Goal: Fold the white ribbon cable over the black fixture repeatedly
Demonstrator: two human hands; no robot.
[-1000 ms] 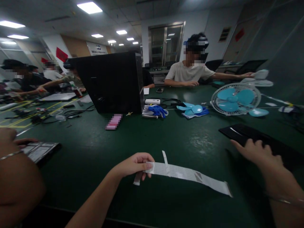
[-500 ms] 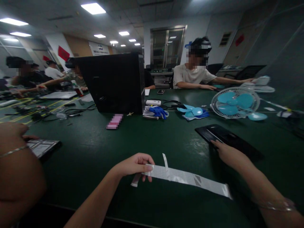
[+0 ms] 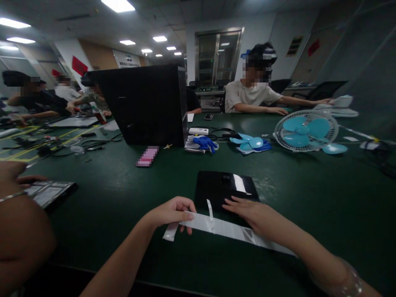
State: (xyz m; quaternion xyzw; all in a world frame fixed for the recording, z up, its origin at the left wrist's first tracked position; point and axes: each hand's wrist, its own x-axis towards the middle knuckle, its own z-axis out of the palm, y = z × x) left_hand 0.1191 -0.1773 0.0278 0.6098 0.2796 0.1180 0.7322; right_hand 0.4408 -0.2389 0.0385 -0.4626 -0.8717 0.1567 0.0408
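My left hand (image 3: pixel 171 212) is closed in a pinch on the left end of a long white flat strip (image 3: pixel 229 232), which lies across the green table (image 3: pixel 108 214) in front of me. A small tab sticks up from the strip. My right hand (image 3: pixel 247 210) rests with fingers stretched flat on the near edge of a glossy black panel (image 3: pixel 222 187), just behind the strip. My right forearm crosses over the strip's right part and hides it.
A co-worker's arm (image 3: pixel 18 231) with a bracelet sits at the near left by a dark panel (image 3: pixel 49 193). Behind stand a black case (image 3: pixel 145 105), a pink object (image 3: pixel 147 156), blue gloves (image 3: pixel 204 143), a blue fan (image 3: pixel 305 131), and a seated person (image 3: pixel 250 95).
My right hand has slid the black panel from the right side of the table to the middle, just behind the strip. My left hand has kept its pinch on the strip.
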